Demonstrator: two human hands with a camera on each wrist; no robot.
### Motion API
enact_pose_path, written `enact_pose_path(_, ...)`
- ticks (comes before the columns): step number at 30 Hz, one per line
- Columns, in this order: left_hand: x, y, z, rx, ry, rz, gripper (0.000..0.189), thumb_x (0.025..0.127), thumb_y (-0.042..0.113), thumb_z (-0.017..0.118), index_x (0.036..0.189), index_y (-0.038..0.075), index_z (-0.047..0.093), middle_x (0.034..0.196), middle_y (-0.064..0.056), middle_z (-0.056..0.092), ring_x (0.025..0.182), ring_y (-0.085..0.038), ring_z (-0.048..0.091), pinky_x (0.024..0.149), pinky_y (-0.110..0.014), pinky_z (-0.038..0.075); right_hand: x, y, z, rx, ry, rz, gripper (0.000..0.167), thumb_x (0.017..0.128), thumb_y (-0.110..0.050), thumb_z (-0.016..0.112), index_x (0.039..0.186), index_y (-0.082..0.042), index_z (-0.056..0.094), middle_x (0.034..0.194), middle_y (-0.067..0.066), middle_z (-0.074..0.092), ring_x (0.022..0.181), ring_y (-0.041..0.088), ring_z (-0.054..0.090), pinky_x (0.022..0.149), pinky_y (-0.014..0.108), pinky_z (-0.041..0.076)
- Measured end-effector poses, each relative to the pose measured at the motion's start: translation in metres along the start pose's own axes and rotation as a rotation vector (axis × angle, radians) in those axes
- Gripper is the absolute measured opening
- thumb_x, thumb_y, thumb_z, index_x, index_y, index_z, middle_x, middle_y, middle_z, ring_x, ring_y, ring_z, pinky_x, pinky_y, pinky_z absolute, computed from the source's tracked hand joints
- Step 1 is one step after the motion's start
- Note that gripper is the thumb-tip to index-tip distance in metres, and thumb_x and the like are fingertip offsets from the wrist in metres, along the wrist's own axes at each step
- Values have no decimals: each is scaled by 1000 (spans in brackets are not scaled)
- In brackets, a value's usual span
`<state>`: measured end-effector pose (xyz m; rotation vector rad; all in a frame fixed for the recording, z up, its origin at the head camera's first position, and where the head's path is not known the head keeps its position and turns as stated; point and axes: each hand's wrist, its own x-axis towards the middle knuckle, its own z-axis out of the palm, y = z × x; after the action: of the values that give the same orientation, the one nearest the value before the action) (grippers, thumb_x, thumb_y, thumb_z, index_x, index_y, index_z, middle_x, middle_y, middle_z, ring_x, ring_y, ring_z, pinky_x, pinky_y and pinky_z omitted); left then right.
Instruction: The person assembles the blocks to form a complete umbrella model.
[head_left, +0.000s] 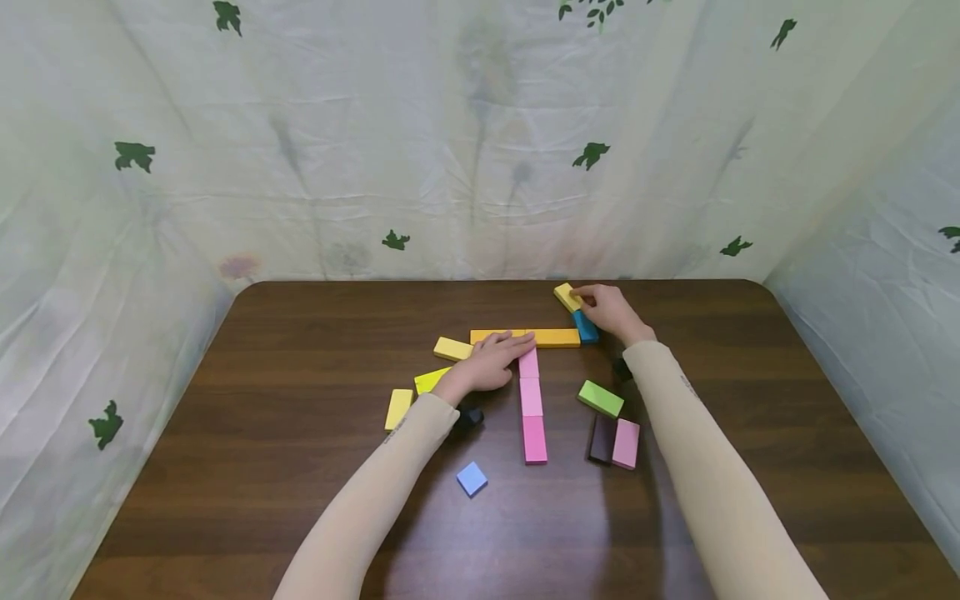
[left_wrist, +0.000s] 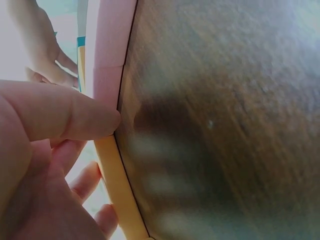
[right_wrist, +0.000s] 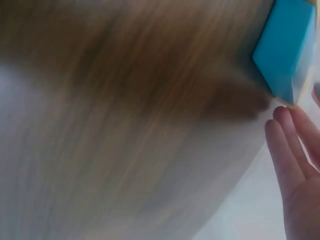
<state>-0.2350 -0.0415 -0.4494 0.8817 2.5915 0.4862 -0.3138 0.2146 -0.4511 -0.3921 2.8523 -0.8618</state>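
My left hand (head_left: 491, 364) lies with fingers extended over a row of orange blocks (head_left: 557, 337). In the left wrist view its thumb touches where an orange block (left_wrist: 120, 185) meets a pink block (left_wrist: 107, 80). A column of pink blocks (head_left: 532, 397) runs from that row toward me. At the far right end of the row, a blue block (head_left: 585, 327) angles away. My right hand (head_left: 609, 310) pinches a yellow block (head_left: 566, 295) at the blue block's far end. In the right wrist view, fingertips meet the corner beside the blue block (right_wrist: 285, 47).
Left of the left hand lie pale yellow blocks (head_left: 399, 408) and a bright yellow block (head_left: 430, 381). A small blue block (head_left: 472, 479) sits nearer me. By the right forearm are a green block (head_left: 601, 399), a dark block (head_left: 601, 439) and a pink block (head_left: 626, 443).
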Motion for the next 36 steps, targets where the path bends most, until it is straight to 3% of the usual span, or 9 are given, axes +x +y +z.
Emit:
enact_pose_path(3,0,0,0,-1,7,10,62,93,3,47,151,20,32,157,7,22,143,-27,14,109,-56,14,-7,2,-4,25,-24,-15,41,92,-3,53,133,1,55,127,21,56,105,32,54,88,44,45)
enact_pose_path(6,0,0,-1,-7,5,9,62,93,3,47,151,20,32,157,7,22,143,-27,14,109,-56,14,-14,5,-7,34,-35,-20,42,91,-3,56,133,0,55,133,21,52,115,35,52,95,49,42)
enact_pose_path(14,-1,-2,2,7,18,18,62,93,3,47,151,19,32,156,6,23,143,-28,15,108,-55,16,-30,2,-9,75,-67,-13,42,89,-6,62,130,-1,57,131,22,51,117,39,49,98,52,40)
enact_pose_path(20,0,-2,2,17,20,21,61,93,3,47,151,19,32,156,4,23,142,-29,15,108,-54,16,-37,3,-7,44,-79,-77,41,89,-8,65,129,1,58,128,25,50,113,40,50,94,52,42)
enact_pose_path(36,1,-1,3,2,23,19,61,94,4,47,151,19,32,156,4,23,143,-28,14,109,-55,16,-40,7,-5,10,-46,-116,41,90,-10,67,127,4,58,126,25,50,110,39,51,94,50,42)
